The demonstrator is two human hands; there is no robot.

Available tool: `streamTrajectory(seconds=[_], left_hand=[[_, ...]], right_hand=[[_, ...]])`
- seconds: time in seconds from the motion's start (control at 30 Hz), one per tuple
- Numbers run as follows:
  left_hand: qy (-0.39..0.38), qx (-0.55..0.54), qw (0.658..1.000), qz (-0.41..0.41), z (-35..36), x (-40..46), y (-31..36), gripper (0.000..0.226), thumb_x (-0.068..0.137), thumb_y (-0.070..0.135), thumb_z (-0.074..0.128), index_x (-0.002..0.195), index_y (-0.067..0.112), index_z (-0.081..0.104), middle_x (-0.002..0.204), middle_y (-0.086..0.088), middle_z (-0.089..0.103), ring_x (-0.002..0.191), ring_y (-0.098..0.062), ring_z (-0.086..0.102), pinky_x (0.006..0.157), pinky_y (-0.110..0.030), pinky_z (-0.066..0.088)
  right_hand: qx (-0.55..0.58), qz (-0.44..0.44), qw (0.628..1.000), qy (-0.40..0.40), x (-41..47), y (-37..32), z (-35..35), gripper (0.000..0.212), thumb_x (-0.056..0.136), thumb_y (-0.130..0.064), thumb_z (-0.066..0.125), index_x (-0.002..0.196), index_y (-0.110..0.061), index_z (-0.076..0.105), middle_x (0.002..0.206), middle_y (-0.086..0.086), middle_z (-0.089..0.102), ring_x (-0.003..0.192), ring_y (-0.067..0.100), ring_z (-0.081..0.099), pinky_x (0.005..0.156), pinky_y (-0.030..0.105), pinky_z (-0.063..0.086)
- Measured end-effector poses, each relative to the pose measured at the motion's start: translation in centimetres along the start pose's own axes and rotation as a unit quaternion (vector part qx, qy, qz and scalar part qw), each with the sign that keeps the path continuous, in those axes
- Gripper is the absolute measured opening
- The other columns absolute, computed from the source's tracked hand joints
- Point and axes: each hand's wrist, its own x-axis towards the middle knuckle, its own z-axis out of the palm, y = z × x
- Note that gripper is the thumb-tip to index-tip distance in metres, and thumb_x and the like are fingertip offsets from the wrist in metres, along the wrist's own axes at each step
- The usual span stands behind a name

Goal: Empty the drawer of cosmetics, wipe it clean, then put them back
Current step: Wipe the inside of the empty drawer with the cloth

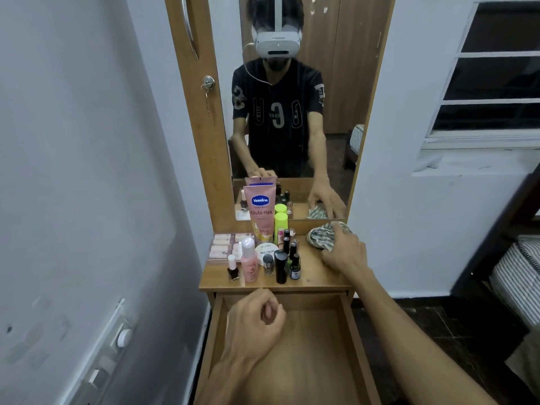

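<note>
The drawer (306, 340) stands pulled out and bare of cosmetics, its wooden floor showing — so the emptying looks done and the wiping is probably next. The cosmetics crowd the left half of the dressing-table top (318, 273): a pink Vaseline tube (261, 213) upright against the mirror (292, 112), a neon-green capped bottle (281, 225), a pink bottle (249, 263), a white nail polish remover tub (266, 250), a black bottle (281, 267), several small nail polish bottles and a flat palette (226, 244). That leaves the right half free for the striped cloth (323, 235), where the right hand (346, 252) rests with fingers spread over it; whether it grips yet is unclear. The left hand (257, 323) hovers over the drawer, fingers curled and seemingly holding nothing, though its palm side is hidden. The drawer's near end is cut off by the frame, and the small labels are unreadable.
</note>
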Motion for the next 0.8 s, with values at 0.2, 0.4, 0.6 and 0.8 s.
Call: streamTrajectory(seconds=[0.2, 0.4, 0.6, 0.8], left_hand=[[-0.014, 0.025, 0.998, -0.064, 0.2, -1.4, -1.0, 0.023, 0.079, 0.018, 0.072, 0.064, 0.024, 0.056, 0.06, 0.011, 0.057, 0.059, -0.01, 0.057, 0.054, -0.024, 0.047], [0.048, 0.135, 0.971, -0.19, -1.5, -2.7, -2.8, 0.013, 0.077, 0.019, 0.076, 0.073, 0.027, 0.065, 0.073, 0.012, 0.063, 0.067, -0.009, 0.056, 0.062, -0.027, 0.045], [-0.022, 0.225, 0.938, -0.262, -3.0, -2.5, -5.1, 0.047, 0.078, 0.031, 0.078, 0.121, 0.015, 0.064, 0.119, -0.005, 0.058, 0.112, -0.024, 0.057, 0.084, -0.042, 0.055], [-0.075, 0.198, 0.933, -0.291, -3.7, -2.6, -6.3, 0.051, 0.079, 0.016, 0.072, 0.128, 0.02, 0.062, 0.118, -0.001, 0.067, 0.105, -0.022, 0.066, 0.087, -0.038, 0.057]], right_hand=[[0.065, 0.028, 0.997, 0.035, -2.6, 1.8, -0.7, 0.042, 0.078, -0.031, 0.068, 0.118, -0.019, 0.064, 0.105, 0.009, 0.068, 0.097, 0.03, 0.063, 0.079, 0.038, 0.054], [0.174, 0.06, 0.983, 0.019, -9.4, 2.5, -2.6, 0.021, 0.076, -0.04, 0.076, 0.079, -0.024, 0.064, 0.067, -0.009, 0.069, 0.058, 0.004, 0.064, 0.046, 0.017, 0.042], [0.161, 0.056, 0.985, -0.025, -15.4, 0.8, 0.1, 0.021, 0.075, -0.032, 0.076, 0.092, -0.025, 0.065, 0.075, -0.008, 0.071, 0.062, 0.005, 0.069, 0.049, 0.021, 0.054], [0.002, 0.054, 0.998, -0.017, -14.2, 0.0, 3.6, 0.027, 0.083, -0.024, 0.068, 0.107, -0.017, 0.059, 0.103, 0.005, 0.071, 0.098, 0.027, 0.067, 0.077, 0.034, 0.05]])
